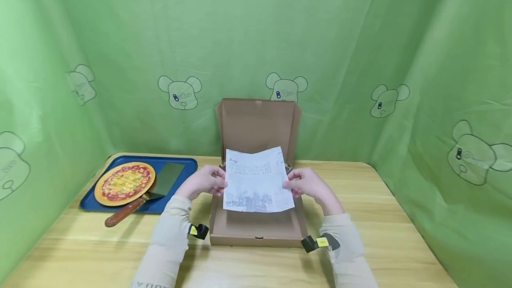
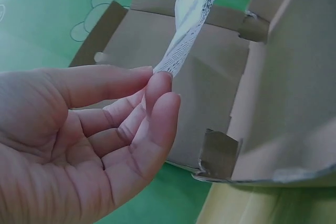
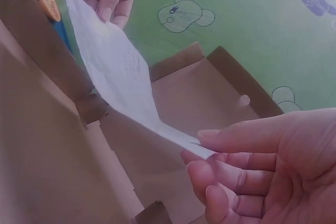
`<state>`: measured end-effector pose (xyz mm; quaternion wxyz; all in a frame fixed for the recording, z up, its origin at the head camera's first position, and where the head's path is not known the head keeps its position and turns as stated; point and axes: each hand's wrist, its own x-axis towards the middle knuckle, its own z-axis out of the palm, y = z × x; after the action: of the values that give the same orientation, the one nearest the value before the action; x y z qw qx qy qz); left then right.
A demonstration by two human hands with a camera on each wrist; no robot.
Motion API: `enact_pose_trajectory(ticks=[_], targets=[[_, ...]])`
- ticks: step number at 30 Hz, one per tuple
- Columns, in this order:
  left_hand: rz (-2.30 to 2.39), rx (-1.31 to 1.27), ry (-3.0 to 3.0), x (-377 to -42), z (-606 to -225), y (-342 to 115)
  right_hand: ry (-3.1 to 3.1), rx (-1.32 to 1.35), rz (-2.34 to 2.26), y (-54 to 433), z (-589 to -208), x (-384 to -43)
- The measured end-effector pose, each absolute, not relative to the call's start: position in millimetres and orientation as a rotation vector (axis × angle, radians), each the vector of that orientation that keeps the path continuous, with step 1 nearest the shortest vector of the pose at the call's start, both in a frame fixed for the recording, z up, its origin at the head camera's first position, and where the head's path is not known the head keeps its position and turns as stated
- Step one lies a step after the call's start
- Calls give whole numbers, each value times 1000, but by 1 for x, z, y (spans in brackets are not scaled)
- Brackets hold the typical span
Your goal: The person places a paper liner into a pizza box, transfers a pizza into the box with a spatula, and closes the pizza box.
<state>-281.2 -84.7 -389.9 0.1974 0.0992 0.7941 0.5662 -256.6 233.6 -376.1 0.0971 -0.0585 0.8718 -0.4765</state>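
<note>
A printed sheet of paper (image 1: 256,181) is held up over the open cardboard pizza box (image 1: 260,233), its top edge dipping in the middle. At its left edge my left hand (image 1: 206,180) pinches it between thumb and fingertips. My right hand (image 1: 308,183) pinches the opposite edge the same way. In the left wrist view the paper (image 2: 191,22) appears nearly edge-on, rising from the left hand (image 2: 105,129). The right wrist view shows the paper (image 3: 113,59) stretched between both hands, its near edge bent beside the right thumb. The box lid (image 1: 258,123) stands raised behind.
On the left of the wooden table (image 1: 360,217) lies a blue tray (image 1: 116,160) with a pizza (image 1: 125,183) on it. A wooden-handled pizza server (image 1: 127,211) rests across the tray, its handle over the front edge. Green curtains (image 1: 240,34) surround the table at back and sides.
</note>
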Motion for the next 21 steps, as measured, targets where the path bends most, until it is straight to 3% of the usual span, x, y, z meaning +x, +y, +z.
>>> enact_pose_trajectory(ticks=[21], targets=[[1340, 236, 2283, -280, -406, -73, 2594, -142, -1135, 222, -394, -257]])
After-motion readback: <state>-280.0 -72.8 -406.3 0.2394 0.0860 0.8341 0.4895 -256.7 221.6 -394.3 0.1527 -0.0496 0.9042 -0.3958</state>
